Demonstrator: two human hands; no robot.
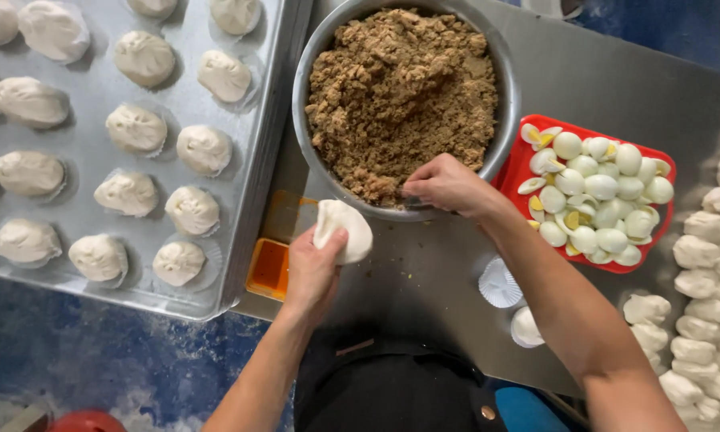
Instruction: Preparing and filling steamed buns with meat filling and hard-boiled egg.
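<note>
With the left hand (pixel 312 268) clamped on the dough piece (pixel 344 230) and the right hand (pixel 448 186) closed on an unseen tool at the filling bowl (pixel 504 120), overloading could likely tear the dough.

A dull brushed metal bowl (pixel 316 72) is filled with rough, crumbly brown filling (pixel 400 88); smooth matt dough (pixel 344 230) is held; a glossy red plastic tray (pixel 513 172) is seen.

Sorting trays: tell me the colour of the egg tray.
Red tray, seen in the head view.
</note>
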